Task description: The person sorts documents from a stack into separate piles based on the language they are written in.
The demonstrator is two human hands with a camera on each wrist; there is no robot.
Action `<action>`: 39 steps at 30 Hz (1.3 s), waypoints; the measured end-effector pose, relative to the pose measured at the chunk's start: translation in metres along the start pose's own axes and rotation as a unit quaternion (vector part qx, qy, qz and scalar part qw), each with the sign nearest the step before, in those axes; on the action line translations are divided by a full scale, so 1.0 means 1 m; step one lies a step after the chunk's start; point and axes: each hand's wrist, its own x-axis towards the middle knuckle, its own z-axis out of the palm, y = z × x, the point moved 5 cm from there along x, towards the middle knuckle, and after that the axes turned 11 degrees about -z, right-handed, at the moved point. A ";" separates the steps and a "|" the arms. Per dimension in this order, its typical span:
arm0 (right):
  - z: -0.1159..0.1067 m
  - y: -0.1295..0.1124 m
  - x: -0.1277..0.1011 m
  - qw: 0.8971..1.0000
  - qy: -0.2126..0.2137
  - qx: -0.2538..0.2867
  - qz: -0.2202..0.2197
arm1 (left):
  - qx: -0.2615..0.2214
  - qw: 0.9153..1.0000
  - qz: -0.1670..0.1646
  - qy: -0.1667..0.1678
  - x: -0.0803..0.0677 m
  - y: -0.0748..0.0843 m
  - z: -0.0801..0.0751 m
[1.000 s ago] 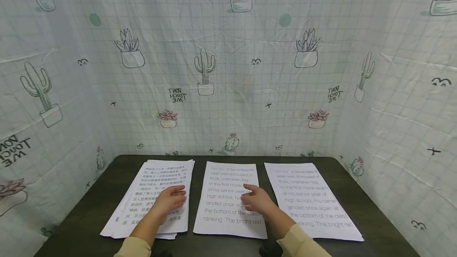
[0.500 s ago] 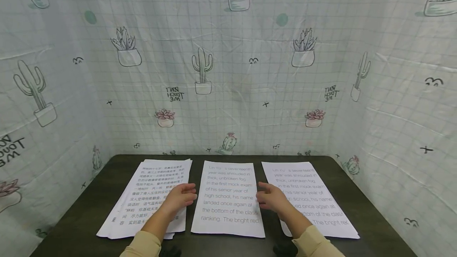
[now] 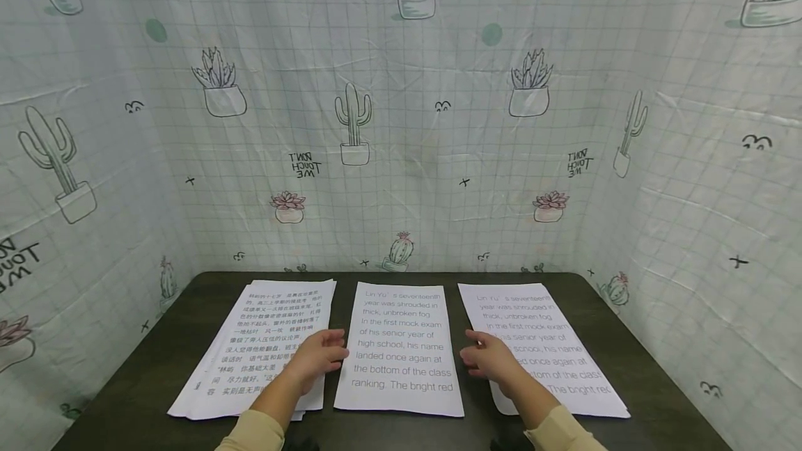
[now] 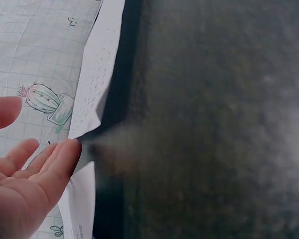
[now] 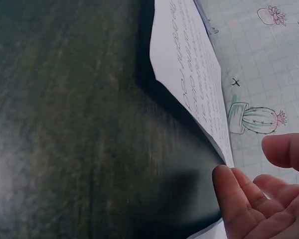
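Note:
A middle sheet of paper (image 3: 399, 395) with large English print lies between my two hands. My left hand (image 3: 313, 360) is over the right edge of a stack of paper (image 3: 263, 353) printed in Chinese, its fingertips close to the middle sheet's left edge. Over the gap between the middle sheet and the right-hand paper (image 3: 564, 367), also in English, is my right hand (image 3: 495, 362). Both wrist views show relaxed fingers (image 4: 60, 167) and thumbs apart, with nothing held. Contact between either hand and the paper is hard to tell.
A dark table (image 3: 219, 291) carries all the paper. Behind and at both sides hangs a pale curtain (image 3: 413, 131) with a grid and cactus pattern. The left stack's sheets are slightly fanned out.
My right hand has moved right, off the middle sheet to the gap beside it. My left hand has shifted right toward the middle sheet. Both have lowered slightly over the last half second.

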 end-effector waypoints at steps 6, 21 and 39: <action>0.000 0.008 -0.004 1.000 -0.002 0.013 0.020 | -0.004 1.000 -0.012 -0.006 -0.002 -0.004 0.001; 0.009 0.011 -0.013 0.996 -0.052 0.048 0.050 | -0.023 0.997 -0.036 -0.063 -0.004 -0.010 0.008; 0.014 0.010 -0.016 0.993 -0.088 0.081 0.022 | -0.032 0.995 -0.030 -0.089 -0.009 -0.012 0.022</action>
